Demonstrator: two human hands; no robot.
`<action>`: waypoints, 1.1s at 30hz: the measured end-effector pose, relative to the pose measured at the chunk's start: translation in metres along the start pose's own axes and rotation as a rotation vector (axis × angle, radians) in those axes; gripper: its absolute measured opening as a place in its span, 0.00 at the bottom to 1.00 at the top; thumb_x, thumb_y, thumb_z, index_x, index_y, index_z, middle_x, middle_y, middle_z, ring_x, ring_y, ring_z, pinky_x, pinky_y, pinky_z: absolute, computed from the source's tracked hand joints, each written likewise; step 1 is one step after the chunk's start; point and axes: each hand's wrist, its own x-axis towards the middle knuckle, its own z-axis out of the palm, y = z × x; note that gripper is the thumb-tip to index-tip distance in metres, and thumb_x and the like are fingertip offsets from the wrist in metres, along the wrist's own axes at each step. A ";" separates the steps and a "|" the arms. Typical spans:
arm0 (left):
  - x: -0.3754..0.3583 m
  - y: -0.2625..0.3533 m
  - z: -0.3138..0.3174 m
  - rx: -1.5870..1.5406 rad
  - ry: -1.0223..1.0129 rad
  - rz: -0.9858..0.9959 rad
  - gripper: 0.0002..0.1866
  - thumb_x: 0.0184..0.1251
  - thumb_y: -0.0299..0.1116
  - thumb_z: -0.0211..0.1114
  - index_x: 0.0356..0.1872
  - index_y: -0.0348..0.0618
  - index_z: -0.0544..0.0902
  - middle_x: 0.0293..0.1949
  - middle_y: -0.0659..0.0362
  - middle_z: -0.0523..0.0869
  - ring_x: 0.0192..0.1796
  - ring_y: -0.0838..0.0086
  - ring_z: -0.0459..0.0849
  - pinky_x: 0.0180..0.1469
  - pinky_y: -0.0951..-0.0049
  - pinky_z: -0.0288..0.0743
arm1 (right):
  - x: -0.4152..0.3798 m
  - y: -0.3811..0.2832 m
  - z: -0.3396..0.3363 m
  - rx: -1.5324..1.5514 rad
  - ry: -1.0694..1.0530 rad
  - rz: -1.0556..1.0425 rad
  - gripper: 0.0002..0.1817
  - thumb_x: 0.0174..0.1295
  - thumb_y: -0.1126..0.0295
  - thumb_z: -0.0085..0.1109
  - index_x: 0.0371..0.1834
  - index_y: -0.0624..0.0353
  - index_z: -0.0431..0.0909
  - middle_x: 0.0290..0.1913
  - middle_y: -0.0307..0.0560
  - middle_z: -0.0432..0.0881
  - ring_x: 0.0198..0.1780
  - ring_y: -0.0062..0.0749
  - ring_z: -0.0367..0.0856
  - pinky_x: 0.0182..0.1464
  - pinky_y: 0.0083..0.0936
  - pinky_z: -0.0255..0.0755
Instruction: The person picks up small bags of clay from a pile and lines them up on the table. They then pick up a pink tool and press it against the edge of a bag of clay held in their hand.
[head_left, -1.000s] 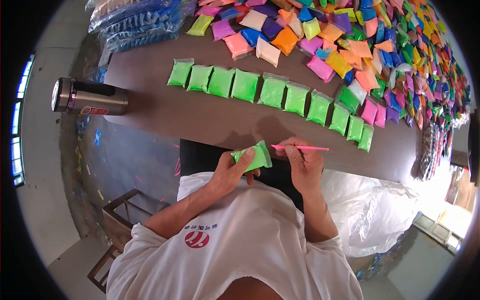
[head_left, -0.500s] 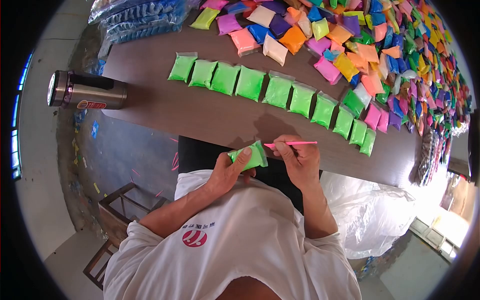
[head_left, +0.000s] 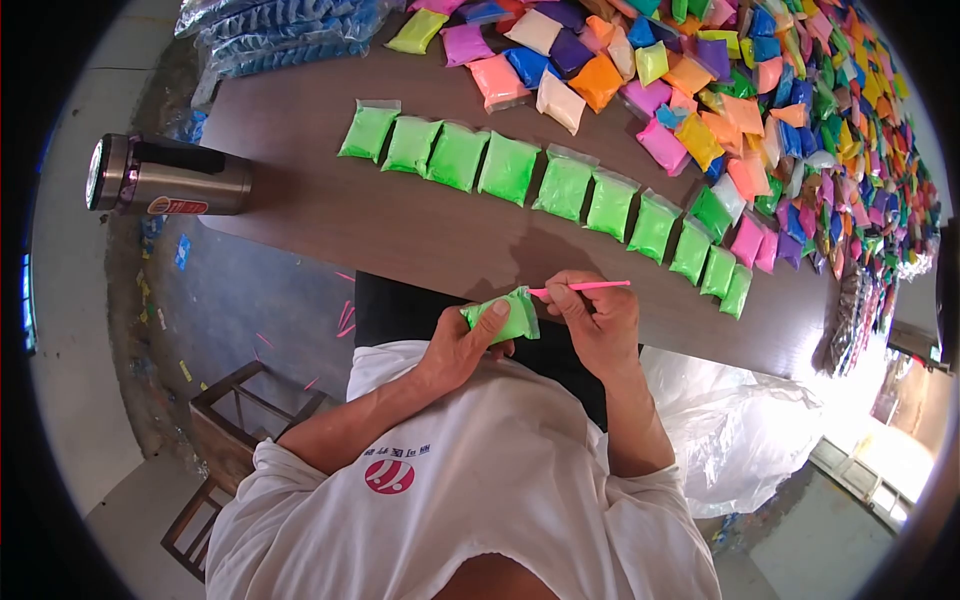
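Observation:
My left hand is closed around a small clear packet of bright green clay-like stuff, thumb on top, just off the table's front edge. In my right hand a thin pink plastic tool is pinched between thumb and fingers. Its tip reaches the upper right edge of the held packet. Beyond my hands, several similar green packets lie in a slanting row across the brown table.
A steel thermos lies at the table's left edge. Packets of many colours are heaped at the back right. Clear bags with blue contents are stacked at the back left. A wooden chair and clear plastic sheeting flank me.
The pink tool's tip has come closer to the green packet, now meeting its edge. My left hand and packet have shifted slightly right. The view has tilted a little.

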 end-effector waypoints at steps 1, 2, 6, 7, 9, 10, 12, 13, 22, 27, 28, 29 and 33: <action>0.000 0.000 0.000 0.000 0.000 0.000 0.27 0.72 0.54 0.55 0.35 0.34 0.81 0.26 0.58 0.82 0.28 0.80 0.78 0.31 0.78 0.73 | 0.000 0.001 0.001 0.042 0.013 0.003 0.09 0.65 0.70 0.61 0.35 0.67 0.81 0.26 0.43 0.81 0.26 0.21 0.78 0.30 0.17 0.72; 0.000 0.000 0.000 -0.001 0.000 -0.001 0.27 0.72 0.54 0.55 0.35 0.34 0.81 0.26 0.58 0.82 0.28 0.80 0.78 0.31 0.78 0.73 | -0.001 0.002 0.001 0.083 0.026 0.006 0.09 0.65 0.70 0.61 0.35 0.67 0.81 0.26 0.43 0.81 0.26 0.20 0.78 0.30 0.17 0.72; 0.001 -0.002 -0.001 -0.002 -0.008 0.017 0.27 0.72 0.54 0.55 0.36 0.33 0.81 0.27 0.59 0.82 0.29 0.80 0.79 0.32 0.78 0.73 | -0.004 0.007 -0.007 0.088 -0.025 0.048 0.09 0.67 0.69 0.60 0.39 0.66 0.82 0.33 0.41 0.83 0.31 0.19 0.81 0.35 0.17 0.78; 0.001 -0.001 -0.001 -0.001 -0.006 0.019 0.27 0.73 0.54 0.55 0.36 0.33 0.81 0.28 0.59 0.82 0.29 0.80 0.79 0.33 0.78 0.74 | -0.004 0.006 -0.006 0.085 -0.015 0.047 0.09 0.66 0.69 0.60 0.38 0.66 0.81 0.31 0.42 0.83 0.30 0.19 0.80 0.33 0.17 0.77; 0.001 -0.001 -0.001 0.000 -0.006 0.021 0.27 0.73 0.54 0.55 0.36 0.33 0.81 0.28 0.59 0.82 0.30 0.80 0.79 0.33 0.78 0.74 | -0.003 0.001 -0.003 0.078 0.006 0.044 0.09 0.66 0.70 0.60 0.36 0.67 0.81 0.28 0.43 0.83 0.27 0.20 0.79 0.31 0.17 0.74; 0.001 -0.002 -0.001 0.002 -0.007 0.021 0.27 0.73 0.54 0.55 0.36 0.33 0.81 0.29 0.59 0.82 0.30 0.80 0.80 0.33 0.78 0.74 | -0.003 0.001 -0.003 0.069 0.005 0.041 0.09 0.66 0.70 0.61 0.36 0.67 0.81 0.28 0.43 0.83 0.27 0.20 0.79 0.30 0.17 0.74; 0.001 -0.002 -0.002 0.007 -0.008 0.021 0.27 0.73 0.54 0.55 0.36 0.33 0.81 0.29 0.59 0.82 0.31 0.80 0.80 0.34 0.78 0.74 | -0.002 0.000 -0.003 0.052 0.003 0.037 0.09 0.66 0.70 0.61 0.36 0.67 0.81 0.28 0.43 0.83 0.27 0.20 0.79 0.30 0.17 0.73; 0.001 -0.001 -0.001 0.010 -0.007 0.022 0.27 0.73 0.54 0.55 0.36 0.33 0.81 0.29 0.59 0.82 0.31 0.80 0.80 0.34 0.78 0.74 | -0.002 0.001 -0.003 0.059 0.004 0.029 0.09 0.65 0.70 0.61 0.36 0.67 0.81 0.28 0.43 0.83 0.27 0.20 0.79 0.30 0.17 0.73; 0.001 -0.001 0.000 0.009 0.005 0.027 0.27 0.72 0.54 0.55 0.36 0.33 0.81 0.28 0.59 0.82 0.30 0.79 0.79 0.34 0.77 0.74 | -0.002 0.002 -0.002 0.038 0.005 0.002 0.09 0.65 0.69 0.62 0.35 0.66 0.81 0.25 0.42 0.82 0.25 0.19 0.78 0.28 0.17 0.71; 0.001 0.000 0.000 0.025 0.006 0.035 0.27 0.72 0.54 0.55 0.35 0.33 0.80 0.28 0.59 0.82 0.30 0.79 0.79 0.34 0.77 0.74 | 0.001 0.004 0.000 -0.021 -0.015 -0.018 0.10 0.65 0.68 0.61 0.33 0.65 0.81 0.23 0.42 0.80 0.23 0.19 0.73 0.26 0.18 0.68; 0.001 -0.001 -0.001 0.027 0.003 0.036 0.27 0.72 0.54 0.55 0.35 0.33 0.81 0.27 0.59 0.82 0.30 0.79 0.80 0.34 0.77 0.74 | 0.003 0.003 0.000 -0.038 -0.016 -0.041 0.10 0.65 0.68 0.61 0.33 0.65 0.81 0.23 0.42 0.79 0.23 0.20 0.72 0.26 0.19 0.67; 0.001 -0.001 -0.001 0.028 -0.001 0.038 0.27 0.72 0.54 0.55 0.34 0.34 0.81 0.27 0.59 0.82 0.30 0.79 0.80 0.34 0.77 0.75 | 0.005 0.002 0.000 -0.055 -0.017 -0.063 0.10 0.65 0.68 0.61 0.33 0.64 0.81 0.23 0.42 0.79 0.22 0.21 0.71 0.26 0.19 0.67; 0.001 -0.001 -0.001 0.021 0.006 0.031 0.27 0.72 0.54 0.55 0.33 0.34 0.81 0.26 0.59 0.82 0.30 0.79 0.80 0.35 0.77 0.75 | 0.008 0.003 -0.001 -0.118 -0.027 -0.079 0.09 0.64 0.67 0.62 0.33 0.63 0.81 0.22 0.42 0.77 0.21 0.24 0.71 0.26 0.20 0.67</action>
